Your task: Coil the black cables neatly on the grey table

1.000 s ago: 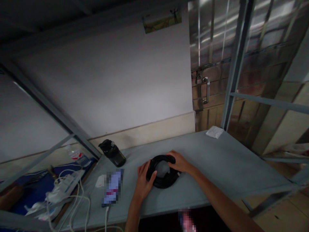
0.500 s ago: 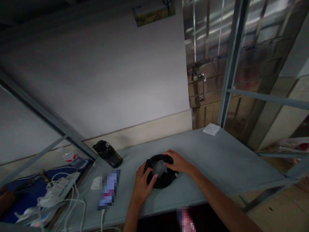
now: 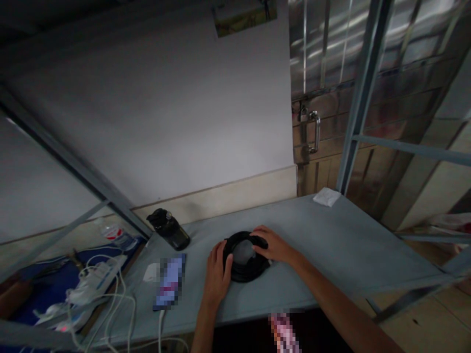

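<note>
A black cable [image 3: 247,274], wound into a round coil, lies flat on the grey tabletop [image 3: 309,230]. Its left side is held by my left hand [image 3: 217,272], with the fingers along the outer edge and the thumb over the rim. My right hand [image 3: 273,244] grips the upper right of the ring, its thumb reaching in toward the centre opening. Part of the coil is covered by my fingers. Left of my left hand lies a blurred-out phone [image 3: 169,282] with a white cord [image 3: 161,326] plugged into its lower end.
A dark bottle [image 3: 169,229] leans near the wall. Beside the phone is a small white object [image 3: 151,272]. White cables and a power strip [image 3: 106,274] are at left, where another person's hand [image 3: 14,294] shows. A folded white tissue [image 3: 327,196] lies near a metal post [image 3: 362,98].
My left thumb has drawn back from the coil's centre opening to its left rim. My right hand stays on the upper right. The whole view has shifted slightly.
</note>
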Demonstrator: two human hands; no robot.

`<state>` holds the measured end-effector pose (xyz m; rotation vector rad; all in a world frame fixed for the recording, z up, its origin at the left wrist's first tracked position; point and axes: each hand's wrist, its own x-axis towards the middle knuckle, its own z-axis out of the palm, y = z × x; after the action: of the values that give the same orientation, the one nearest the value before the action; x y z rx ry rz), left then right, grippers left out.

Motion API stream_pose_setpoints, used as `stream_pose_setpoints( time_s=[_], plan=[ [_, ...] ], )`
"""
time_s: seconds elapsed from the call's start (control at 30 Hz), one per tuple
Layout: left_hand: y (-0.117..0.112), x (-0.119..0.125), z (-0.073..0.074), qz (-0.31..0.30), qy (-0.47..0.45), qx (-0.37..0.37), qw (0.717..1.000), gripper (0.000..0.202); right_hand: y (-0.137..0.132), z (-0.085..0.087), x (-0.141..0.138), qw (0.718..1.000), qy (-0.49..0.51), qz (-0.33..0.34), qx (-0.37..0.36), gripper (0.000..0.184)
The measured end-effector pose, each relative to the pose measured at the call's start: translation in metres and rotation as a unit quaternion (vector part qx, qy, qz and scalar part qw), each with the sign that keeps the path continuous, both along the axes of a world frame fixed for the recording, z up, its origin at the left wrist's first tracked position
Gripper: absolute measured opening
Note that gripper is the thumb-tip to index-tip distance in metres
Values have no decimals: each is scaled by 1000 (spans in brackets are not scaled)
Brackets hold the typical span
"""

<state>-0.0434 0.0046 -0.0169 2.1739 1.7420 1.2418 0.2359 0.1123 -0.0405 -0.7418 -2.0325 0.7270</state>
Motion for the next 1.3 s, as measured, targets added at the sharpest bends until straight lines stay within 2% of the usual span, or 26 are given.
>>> stream_pose_setpoints(
  time_s=[0.2,0.33,0.43,0.57,0.63,0.7,0.77,0.83,0.9,0.97,1.07,1.17,1.3],
  plan=[
    [5,-4,1,46,-76,28,996,36,2,-1,0,1000,17,-2,-19,55],
    [11,-4,2,49,-61,23,997,32,5,-1,-1,999,42,-14,-29,57],
    [15,8,0,48,-42,15,998,36,9,-1,-2,993,92,-31,-68,52],
    [20,38,-2,63,-48,6,997,41,20,0,3,968,191,-77,-146,30],
    [26,50,-1,60,-71,-4,996,43,27,1,12,956,222,-100,-162,25],
    [35,54,3,35,-123,-32,991,42,35,2,22,940,261,-131,-175,29],
    [47,48,7,4,-251,-80,965,40,43,3,33,917,309,-171,-184,36],
    [61,36,11,-6,-401,-118,908,42,50,2,43,888,360,-214,-190,41],
    [73,20,13,14,-509,-121,852,46,54,0,49,859,404,-248,-196,47],
    [80,4,13,32,-570,-106,814,45,56,-1,52,835,438,-265,-204,51],
    [81,-15,12,35,-656,-89,749,34,57,-1,51,814,469,-268,-214,53],
    [75,-22,10,21,-713,-86,695,26,56,1,48,807,481,-266,-217,52],
    [70,-20,9,3,-754,-89,651,18,50,1,42,812,476,-263,-212,54]
  ],
)
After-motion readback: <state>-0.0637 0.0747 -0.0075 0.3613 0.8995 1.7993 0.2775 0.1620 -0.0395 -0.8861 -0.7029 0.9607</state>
